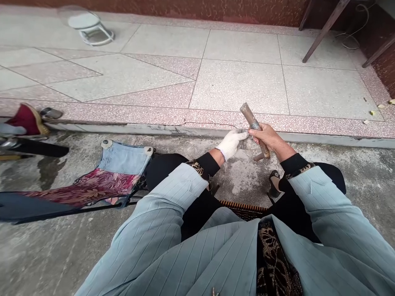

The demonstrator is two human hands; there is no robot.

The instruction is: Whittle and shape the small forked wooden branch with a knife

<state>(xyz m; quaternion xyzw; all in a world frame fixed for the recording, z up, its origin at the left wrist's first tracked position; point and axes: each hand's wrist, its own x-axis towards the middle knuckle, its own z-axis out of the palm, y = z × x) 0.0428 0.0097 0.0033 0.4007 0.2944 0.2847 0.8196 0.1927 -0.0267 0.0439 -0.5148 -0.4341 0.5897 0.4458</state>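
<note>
My right hand (268, 136) is bare and wrapped round a worn wooden stick (246, 112), which tilts up to the left. A band of grey wire (254, 125) is wound round the stick just above my fingers. Below my grip the stick's lower end shows, with a short brown side piece (258, 157) near it. My left hand (232, 144) wears a white glove. Its fingers are pressed together beside the right fingertips and the stick; whatever they hold is too small and blurred to make out. Under both hands lies a pale, dusty patch of concrete (245, 172).
A low ledge edge (173, 130) runs across in front, with tiled floor behind it. To the left stands a folding chair (126, 158) with patched cloth. Further left are a red shoe (26, 119) and a metal cup (51, 113). A white stool (88, 24) stands at the back.
</note>
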